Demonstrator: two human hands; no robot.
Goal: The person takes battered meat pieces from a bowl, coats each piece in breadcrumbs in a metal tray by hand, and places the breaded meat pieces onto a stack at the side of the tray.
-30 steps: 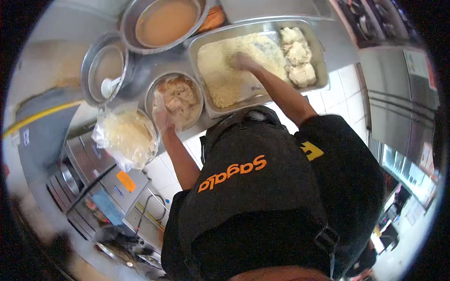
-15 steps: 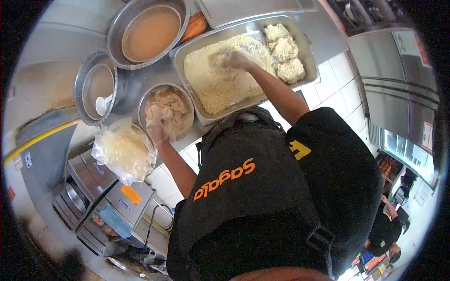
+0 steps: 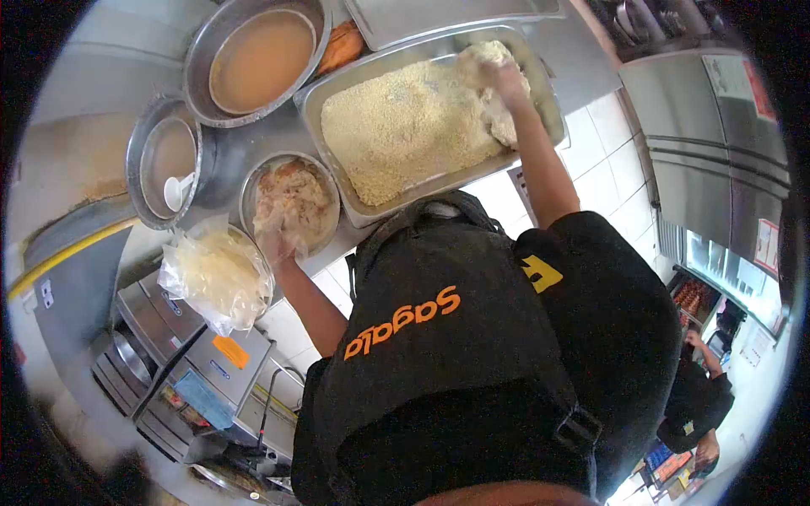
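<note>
My left hand (image 3: 277, 243), in a clear plastic glove, is at the near left side of a metal bowl of wet raw meat (image 3: 295, 198). Its fingers touch the meat but blur into it, so their grip is unclear. My right hand (image 3: 498, 76) is over the right part of a deep metal tray (image 3: 445, 183), its blurred fingers closed around a pale crumb-coated piece (image 3: 483, 57). Other coated pieces (image 3: 504, 126) lie beside and under that hand. Yellowish crumbs (image 3: 396, 126) cover the left and middle of the tray.
A large bowl of brownish liquid (image 3: 263, 63) and a smaller bowl with a white scoop (image 3: 175, 192) stand at the back left. A plastic bag of pale contents (image 3: 221, 278) sits nearer. Another metal tray (image 3: 447, 18) lies behind. A person (image 3: 699, 405) is at the far right.
My right hand has moved from the crumbs rightward to the coated pieces. The meat my left hand lifted has gone lower in the bowl, and that hand remains there.
</note>
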